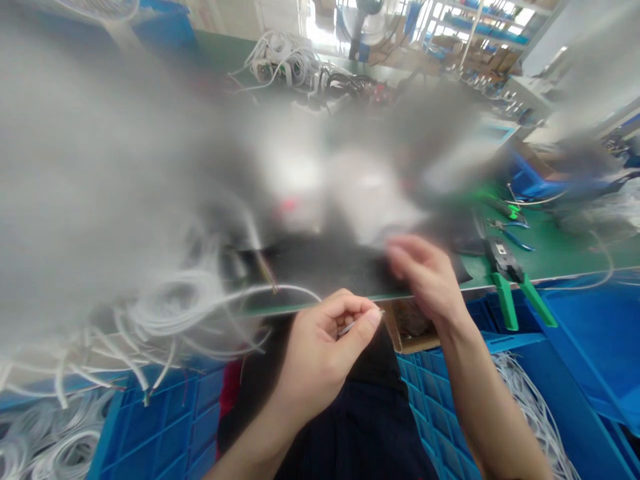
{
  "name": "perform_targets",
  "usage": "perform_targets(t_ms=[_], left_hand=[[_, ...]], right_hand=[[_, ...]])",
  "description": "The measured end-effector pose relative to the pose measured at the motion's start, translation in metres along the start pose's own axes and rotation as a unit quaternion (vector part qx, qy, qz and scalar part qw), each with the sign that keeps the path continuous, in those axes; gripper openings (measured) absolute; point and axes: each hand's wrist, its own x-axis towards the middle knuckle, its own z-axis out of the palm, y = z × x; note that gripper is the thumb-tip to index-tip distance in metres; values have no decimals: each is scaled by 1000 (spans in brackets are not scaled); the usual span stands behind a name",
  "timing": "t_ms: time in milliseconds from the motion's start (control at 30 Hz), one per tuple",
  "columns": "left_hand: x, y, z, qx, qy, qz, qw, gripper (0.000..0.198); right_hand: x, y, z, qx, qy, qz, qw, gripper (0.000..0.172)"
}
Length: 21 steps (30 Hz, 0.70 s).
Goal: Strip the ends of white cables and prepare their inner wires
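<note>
My left hand (325,347) is closed in a pinch on the end of a thin white cable (290,290) that curves off to the left over the bench edge. My right hand (425,273) hovers just right of it with the fingers curled over the dark mat (330,267); what they hold, if anything, I cannot make out. Much of the bench beyond is blurred.
Green-handled crimping pliers (510,280) lie on the green bench to the right. Blue crates (165,427) with coils of white cable (60,447) stand on both sides of my lap. A cardboard box (410,327) sits under the bench edge. More cable bundles (285,60) lie far back.
</note>
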Motion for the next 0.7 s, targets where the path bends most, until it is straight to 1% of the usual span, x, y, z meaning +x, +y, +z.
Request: perform_targets(t_ms=[33, 100, 200, 333, 400, 533, 700], left_hand=[[0, 0, 0, 3, 2, 1, 1000, 18], [0, 1, 1, 9, 7, 4, 1000, 19], [1, 3, 2, 23, 11, 15, 1000, 18], [0, 5, 4, 12, 2, 28, 1000, 15], [-1, 6, 4, -1, -2, 33, 999, 14], [-1, 6, 5, 7, -3, 38, 999, 15], [-2, 6, 5, 10, -5, 29, 1000, 17]], right_hand=[[-12, -3, 2, 54, -19, 22, 998, 26], [-34, -7, 7, 151, -52, 63, 985, 24], [-59, -12, 15, 252, -81, 103, 959, 21], [-76, -15, 21, 383, -96, 150, 906, 15], [-80, -16, 20, 413, -100, 160, 891, 12], [-85, -19, 16, 400, -94, 161, 897, 10], [-90, -22, 16, 362, -69, 149, 918, 10]])
